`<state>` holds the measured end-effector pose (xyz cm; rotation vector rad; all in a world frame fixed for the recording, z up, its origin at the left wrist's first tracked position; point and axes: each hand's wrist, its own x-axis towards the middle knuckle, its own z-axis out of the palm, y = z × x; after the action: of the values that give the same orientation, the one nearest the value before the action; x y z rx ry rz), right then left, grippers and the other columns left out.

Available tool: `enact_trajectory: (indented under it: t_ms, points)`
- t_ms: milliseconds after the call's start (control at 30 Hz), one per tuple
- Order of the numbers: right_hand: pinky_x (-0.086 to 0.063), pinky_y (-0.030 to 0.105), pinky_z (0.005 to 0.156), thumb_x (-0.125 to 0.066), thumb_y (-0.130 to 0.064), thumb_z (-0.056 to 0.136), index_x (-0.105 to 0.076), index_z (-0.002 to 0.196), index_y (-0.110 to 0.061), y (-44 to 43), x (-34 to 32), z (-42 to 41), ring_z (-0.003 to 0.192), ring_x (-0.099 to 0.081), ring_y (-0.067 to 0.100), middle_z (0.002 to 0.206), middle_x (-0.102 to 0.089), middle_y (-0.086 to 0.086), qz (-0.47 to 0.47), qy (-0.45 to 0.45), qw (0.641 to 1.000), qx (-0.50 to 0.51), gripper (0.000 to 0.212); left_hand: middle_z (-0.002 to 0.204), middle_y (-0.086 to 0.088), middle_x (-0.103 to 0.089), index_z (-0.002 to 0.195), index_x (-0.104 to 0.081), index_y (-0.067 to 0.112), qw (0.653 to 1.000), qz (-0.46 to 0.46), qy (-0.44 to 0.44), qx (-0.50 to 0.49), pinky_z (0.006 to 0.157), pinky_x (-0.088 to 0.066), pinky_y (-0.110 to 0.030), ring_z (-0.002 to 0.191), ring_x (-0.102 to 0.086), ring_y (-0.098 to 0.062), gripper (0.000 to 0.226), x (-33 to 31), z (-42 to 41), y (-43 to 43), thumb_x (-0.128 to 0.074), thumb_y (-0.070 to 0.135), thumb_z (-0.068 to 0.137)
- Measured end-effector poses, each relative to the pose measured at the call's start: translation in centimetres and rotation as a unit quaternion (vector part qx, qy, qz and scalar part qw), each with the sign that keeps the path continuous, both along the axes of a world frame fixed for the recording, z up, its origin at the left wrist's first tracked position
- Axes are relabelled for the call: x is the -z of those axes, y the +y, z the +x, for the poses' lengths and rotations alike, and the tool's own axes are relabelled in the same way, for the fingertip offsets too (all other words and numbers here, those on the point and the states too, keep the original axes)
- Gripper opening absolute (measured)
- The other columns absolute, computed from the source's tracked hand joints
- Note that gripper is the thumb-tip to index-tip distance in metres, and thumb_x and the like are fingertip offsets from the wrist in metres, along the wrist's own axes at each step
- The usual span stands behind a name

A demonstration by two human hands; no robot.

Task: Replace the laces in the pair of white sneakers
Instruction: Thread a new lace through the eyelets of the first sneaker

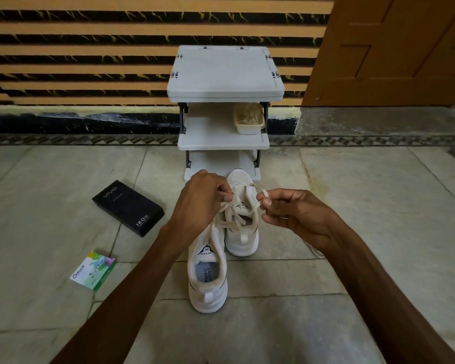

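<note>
Two white sneakers stand on the floor. The near sneaker (208, 279) is heel toward me, with no lace showing on the part I see; its front is hidden under my left wrist. The far sneaker (243, 232) carries a cream lace (231, 220) crossing its eyelets. My left hand (200, 198) pinches one lace end above the far sneaker. On the other side my right hand (292, 214) pinches the second lace end, level with the left. A thin strand (316, 252) hangs below my right wrist.
A white three-tier shoe rack (225, 74) stands just behind the sneakers, with a tray (248, 122) on its middle shelf. A black phone box (128, 207) and a small green-and-white carton (93, 270) lie on the tiled floor to the left. A wooden door (389, 48) is at right.
</note>
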<state>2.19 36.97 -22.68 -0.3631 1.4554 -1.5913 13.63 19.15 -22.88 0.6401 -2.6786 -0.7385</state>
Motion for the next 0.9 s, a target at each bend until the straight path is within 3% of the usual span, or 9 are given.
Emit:
enact_trajectory:
  t_ms: [133, 267, 367, 433, 567, 633, 767, 900]
  points:
    - [-0.056, 0.024, 0.061, -0.08, -0.023, 0.073, -0.076, 0.084, -0.007, -0.3, 0.3, 0.3, 0.068, -0.07, 0.011, 0.081, -0.075, 0.007, 0.083, 0.09, 0.99, 0.07, 0.02, 0.064, 0.021, -0.055, 0.062, -0.063, 0.027, 1.0, -0.002, 0.019, -0.01, 0.059, -0.032, -0.006, 0.073, -0.047, 0.004, 0.036, 0.0, 0.2, 0.1, -0.056, -0.005, 0.076]
    - [-0.053, 0.022, 0.048, -0.082, -0.023, 0.076, -0.074, 0.07, -0.01, -0.5, 1.4, 0.2, 0.056, -0.069, 0.014, 0.061, -0.072, 0.002, 0.209, 0.239, 0.935, 0.157, 0.017, 0.067, 0.019, -0.056, 0.068, -0.07, 0.022, 0.999, -0.023, 0.033, -0.023, 0.063, -0.037, -0.013, 0.079, -0.048, -0.002, 0.03, 0.0, 0.3, -0.1, -0.06, -0.004, 0.08]
    - [-0.06, 0.031, 0.055, -0.082, -0.031, 0.071, -0.07, 0.058, -0.016, -0.6, 2.1, -0.1, 0.047, -0.067, 0.013, 0.049, -0.066, -0.004, 0.314, 0.318, 0.878, 0.169, 0.023, 0.066, 0.019, -0.055, 0.07, -0.071, 0.02, 0.997, -0.042, 0.058, -0.014, 0.069, -0.046, -0.025, 0.083, -0.05, -0.005, 0.028, -0.3, 0.3, 0.0, -0.064, -0.005, 0.08]
    - [-0.061, 0.037, 0.061, -0.082, -0.035, 0.068, -0.067, 0.056, -0.017, -0.7, 2.5, -0.4, 0.046, -0.066, 0.014, 0.046, -0.065, -0.004, 0.349, 0.322, 0.862, 0.179, 0.026, 0.068, 0.016, -0.059, 0.069, -0.068, 0.022, 0.997, -0.045, 0.069, -0.005, 0.07, -0.047, -0.028, 0.082, -0.05, -0.007, 0.029, -0.4, 0.3, 0.4, -0.065, -0.004, 0.081]
    - [-0.062, 0.041, 0.061, -0.082, -0.027, 0.068, -0.063, 0.065, -0.019, -0.9, 2.8, -0.5, 0.042, -0.065, 0.013, 0.052, -0.066, -0.003, 0.346, 0.315, 0.864, 0.185, 0.02, 0.069, 0.016, -0.059, 0.065, -0.062, 0.025, 0.997, -0.04, 0.072, 0.008, 0.066, -0.038, -0.017, 0.079, -0.045, -0.004, 0.035, -0.1, 0.1, 1.4, -0.066, -0.005, 0.081]
    - [-0.062, 0.041, 0.061, -0.082, -0.021, 0.067, -0.062, 0.07, -0.02, -0.8, 2.9, -0.5, 0.043, -0.065, 0.013, 0.057, -0.067, -0.002, 0.343, 0.305, 0.87, 0.181, 0.02, 0.071, 0.013, -0.062, 0.067, -0.066, 0.02, 0.997, -0.044, 0.059, 0.015, 0.067, -0.04, -0.02, 0.08, -0.046, -0.005, 0.029, 0.1, 0.1, 1.6, -0.066, -0.006, 0.08]
    - [-0.06, 0.043, 0.07, -0.078, -0.015, 0.066, -0.065, 0.068, -0.023, -0.7, 3.1, -0.7, 0.065, -0.067, 0.022, 0.07, -0.069, 0.001, 0.35, 0.327, 0.866, 0.142, 0.016, 0.075, 0.011, -0.065, 0.072, -0.071, 0.016, 0.997, -0.049, 0.045, 0.037, 0.068, -0.038, -0.017, 0.082, -0.043, -0.003, 0.023, 0.1, 0.0, 1.7, -0.066, -0.004, 0.081]
    - [-0.049, 0.025, 0.057, -0.086, -0.025, 0.069, -0.068, 0.077, -0.025, 0.0, 2.5, -1.0, 0.072, -0.063, 0.009, 0.081, -0.069, -0.004, 0.355, 0.333, 0.873, 0.032, 0.02, 0.079, 0.01, -0.067, 0.077, -0.073, 0.017, 0.997, -0.03, 0.024, 0.068, 0.069, -0.042, -0.014, 0.083, -0.047, -0.001, 0.018, -0.1, 0.1, 2.0, -0.068, 0.0, 0.083]
